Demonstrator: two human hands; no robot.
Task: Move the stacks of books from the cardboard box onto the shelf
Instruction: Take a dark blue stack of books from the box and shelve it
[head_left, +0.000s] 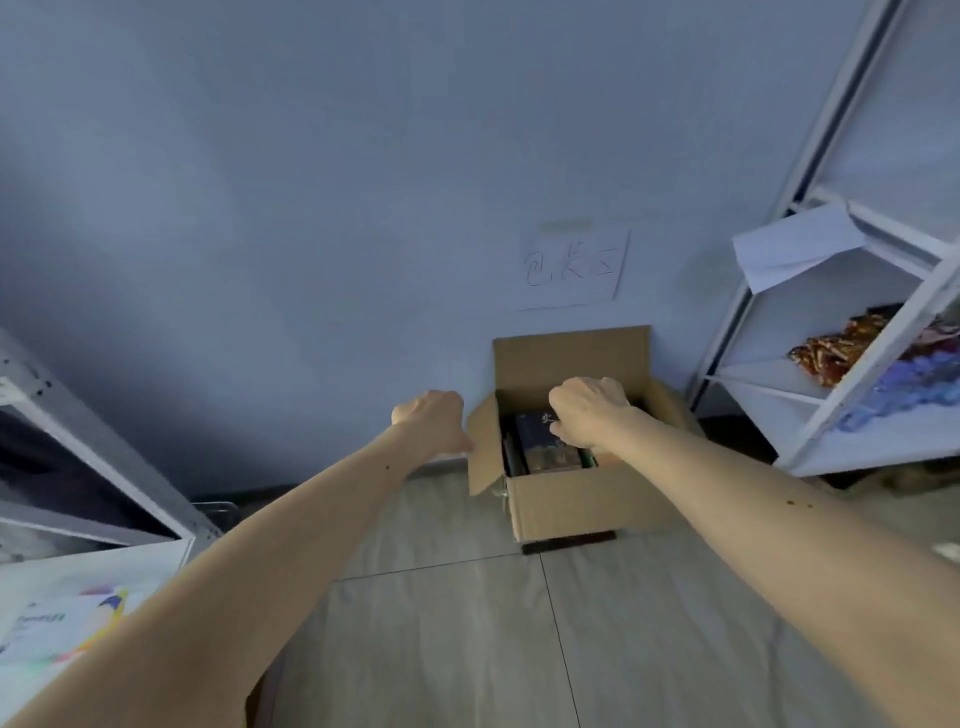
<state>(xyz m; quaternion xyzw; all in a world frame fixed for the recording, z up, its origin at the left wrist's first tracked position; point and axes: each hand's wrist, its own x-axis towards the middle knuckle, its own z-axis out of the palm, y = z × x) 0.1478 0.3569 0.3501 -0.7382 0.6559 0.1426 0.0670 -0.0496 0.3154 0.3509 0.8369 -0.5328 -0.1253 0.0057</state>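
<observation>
A: Against the wall, on the floor: cardboard box (566, 501), flaps up, books (545, 447) stacked inside.
B: Hands?
A: Right hand (589, 415) over the box, fingers curled down onto the top dark book; actual grip not discernible. Left hand (431, 421) just beside the left flap, fingers curled under, hidden; state unclear.
B: Shelf?
A: White shelf (852, 364) right of the box, bearing colourful items and a paper sheet (795, 249).

An open cardboard box (571, 506) of books (545, 447) sits on the tiled floor (441, 623) against the wall, beside a white shelf (878, 343) holding colourful items.
</observation>
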